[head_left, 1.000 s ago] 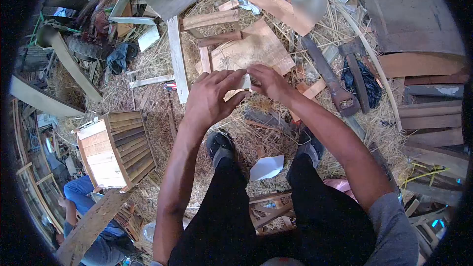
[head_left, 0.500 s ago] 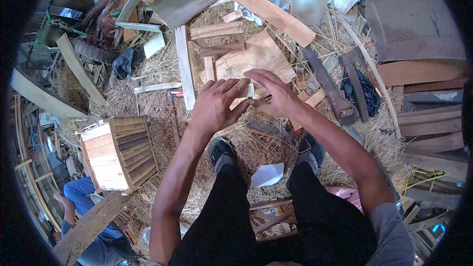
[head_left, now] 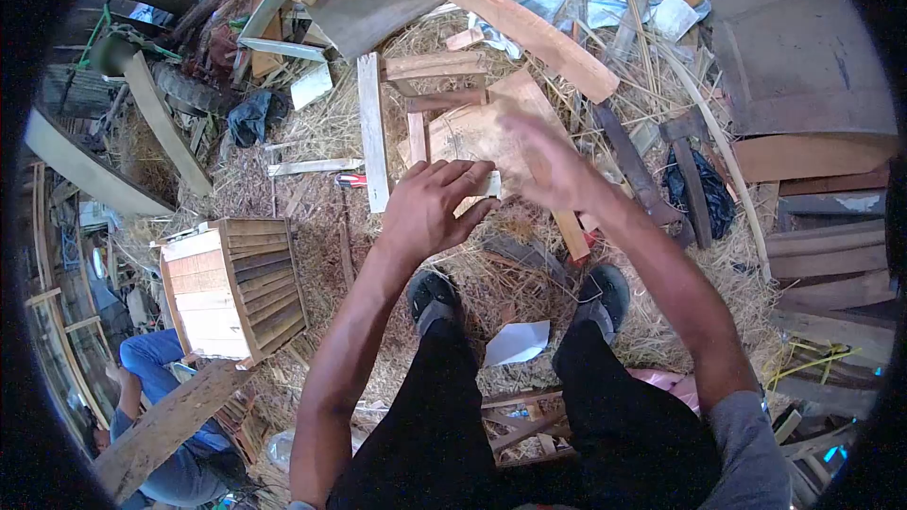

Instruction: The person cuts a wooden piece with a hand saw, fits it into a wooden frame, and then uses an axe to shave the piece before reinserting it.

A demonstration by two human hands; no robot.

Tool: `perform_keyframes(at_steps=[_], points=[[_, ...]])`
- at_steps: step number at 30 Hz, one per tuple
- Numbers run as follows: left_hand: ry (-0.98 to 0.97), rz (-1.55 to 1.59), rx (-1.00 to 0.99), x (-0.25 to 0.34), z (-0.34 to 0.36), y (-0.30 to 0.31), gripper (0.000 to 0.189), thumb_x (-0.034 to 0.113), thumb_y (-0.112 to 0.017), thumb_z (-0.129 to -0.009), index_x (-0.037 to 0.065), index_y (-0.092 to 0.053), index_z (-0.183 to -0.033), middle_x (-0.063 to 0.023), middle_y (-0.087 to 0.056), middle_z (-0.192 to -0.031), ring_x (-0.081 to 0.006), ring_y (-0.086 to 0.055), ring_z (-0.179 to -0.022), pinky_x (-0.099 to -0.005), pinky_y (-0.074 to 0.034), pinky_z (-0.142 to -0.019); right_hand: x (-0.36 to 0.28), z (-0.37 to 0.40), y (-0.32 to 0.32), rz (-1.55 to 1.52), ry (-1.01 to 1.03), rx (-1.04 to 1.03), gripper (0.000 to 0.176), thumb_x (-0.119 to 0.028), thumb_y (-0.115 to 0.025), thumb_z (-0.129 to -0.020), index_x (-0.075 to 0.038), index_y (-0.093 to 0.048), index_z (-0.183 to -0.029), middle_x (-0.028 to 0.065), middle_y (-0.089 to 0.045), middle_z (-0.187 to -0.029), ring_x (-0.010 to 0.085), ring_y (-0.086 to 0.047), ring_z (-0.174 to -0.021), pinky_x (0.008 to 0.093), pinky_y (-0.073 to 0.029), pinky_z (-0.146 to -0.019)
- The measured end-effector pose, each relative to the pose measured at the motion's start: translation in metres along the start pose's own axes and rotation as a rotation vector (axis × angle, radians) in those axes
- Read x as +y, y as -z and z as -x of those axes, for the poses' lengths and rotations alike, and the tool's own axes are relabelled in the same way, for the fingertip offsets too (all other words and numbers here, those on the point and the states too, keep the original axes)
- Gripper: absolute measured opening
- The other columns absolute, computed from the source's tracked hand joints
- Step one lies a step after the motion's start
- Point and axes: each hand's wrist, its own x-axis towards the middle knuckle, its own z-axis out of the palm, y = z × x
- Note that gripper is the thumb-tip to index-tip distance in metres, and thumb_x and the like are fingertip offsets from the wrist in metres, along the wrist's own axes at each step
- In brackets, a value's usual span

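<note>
My left hand [head_left: 430, 208] is closed with its fingers and thumb around a small pale flat-sided piece [head_left: 489, 185], whose kind I cannot make out. Over the wood on the ground, my right hand [head_left: 556, 168] is smeared by motion. Its fingers look stretched out and apart from the thumb, with nothing visible in them. Beyond both hands lies a wide wooden board [head_left: 510, 113]. A narrow wooden strip [head_left: 571, 232] shows below the right hand. To the left of my left hand, a red-handled tool [head_left: 351, 180] lies by an upright-looking pale plank [head_left: 372, 132].
A slatted wooden box [head_left: 269, 274] stands at left, near a seated person in blue trousers [head_left: 151, 359]. A handsaw [head_left: 633, 161] and a hammer-like tool [head_left: 693, 170] lie at right. A long curved plank [head_left: 510, 19] crosses behind. White paper [head_left: 518, 342] lies between my feet on straw.
My right hand has moved away from the small pale piece and its fingers have spread. My left hand keeps the piece. The view has shifted slightly.
</note>
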Motion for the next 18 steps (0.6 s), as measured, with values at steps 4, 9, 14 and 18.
perform_keyframes(at_steps=[4,9,14,18], points=[[0.001,-0.005,-0.017,0.0,-0.002,-0.001,0.047,0.028,-0.078,-0.082,0.011,-0.066,-0.125,-0.0075,-0.07,-0.1,-0.0278,-0.067,-0.089,-0.0402,-0.05,-0.076,-0.006,-0.063,0.019,0.112,-0.049,0.115,0.055,-0.015,-0.073,-0.087,-0.001,-0.055,-0.137,0.0195,-0.06,-0.132,0.0351,-0.056,-0.126,0.0414,-0.046,-0.106],[-0.015,0.009,-0.004,-0.001,-0.003,0.001,0.046,0.028,-0.079,-0.081,0.01,-0.067,-0.122,-0.0076,-0.071,-0.097,-0.0284,-0.068,-0.085,-0.0406,-0.051,-0.073,0.015,-0.112,0.028,0.324,-0.091,-0.17,0.049,-0.016,-0.071,-0.09,-0.007,-0.058,-0.136,0.0184,-0.067,-0.121,0.0353,-0.065,-0.111,0.0407,-0.053,-0.096],[-0.064,0.035,0.009,-0.006,0.0,0.001,0.045,0.027,-0.079,-0.081,0.009,-0.068,-0.12,-0.0086,-0.07,-0.092,-0.0295,-0.068,-0.081,-0.0411,-0.053,-0.07,0.018,-0.115,0.03,0.39,0.009,-0.142,0.045,-0.015,-0.071,-0.088,-0.01,-0.061,-0.132,0.0181,-0.069,-0.115,0.0367,-0.067,-0.105,0.0434,-0.054,-0.09],[-0.055,0.036,0.004,-0.006,0.001,0.001,0.043,0.027,-0.08,-0.081,0.009,-0.069,-0.119,-0.0093,-0.072,-0.097,-0.0297,-0.069,-0.083,-0.0406,-0.054,-0.072,0.025,-0.118,0.027,0.395,0.045,-0.095,0.045,-0.014,-0.072,-0.088,-0.01,-0.062,-0.131,0.0197,-0.069,-0.113,0.0371,-0.068,-0.102,0.0445,-0.054,-0.087]])
